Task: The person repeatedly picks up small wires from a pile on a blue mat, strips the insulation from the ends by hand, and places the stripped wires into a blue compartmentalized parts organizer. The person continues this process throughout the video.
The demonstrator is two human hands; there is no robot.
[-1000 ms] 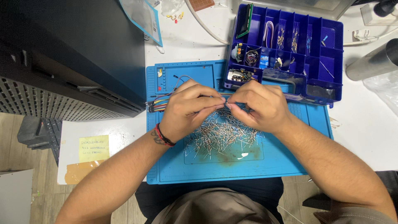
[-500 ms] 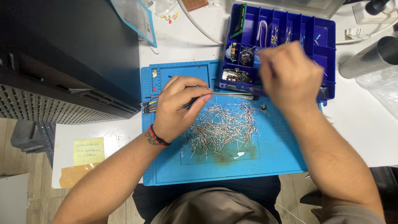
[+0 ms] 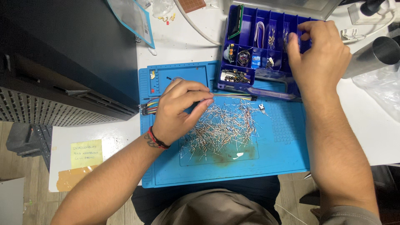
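Desk surface, white tabletop [image 3: 187,41], seen from above. Large black computer case [image 3: 62,54] lies at far left, its grille side facing near. Centre: blue silicone work mat [image 3: 283,154] with moulded trays along its far-left edge. Far right of the mat: blue plastic compartment organiser box [image 3: 246,25], lid open, its cells holding wires and small parts; its near edge overlaps the mat's far edge. Shiny metal cylinder [image 3: 377,54] sits right of the box, with clear plastic sheeting [image 3: 383,91] just near it. Yellow sticky note [image 3: 86,153] lies near left on the table, with a brown tape strip [image 3: 73,179] just below it.

On the mat's middle: loose heap of thin metal-legged components [image 3: 225,129], spread wide and touching one another. Multicoloured ribbon of jumper wires [image 3: 233,96] runs left to right along the heap's far side, passing under the left hand. Small black three-legged part [image 3: 262,107] lies just right of the heap's far end.

Left hand [image 3: 179,110] rests on the mat at the heap's left edge, fingers curled, thumb and forefinger pinched together on the ribbon area; what exactly they grip is too small to tell. Red and black cord bracelet [image 3: 156,139] sits on that wrist. Right hand [image 3: 321,58] hovers over the organiser's right compartments, fingertips bunched and pointing down into a cell; cannot tell whether it holds anything.
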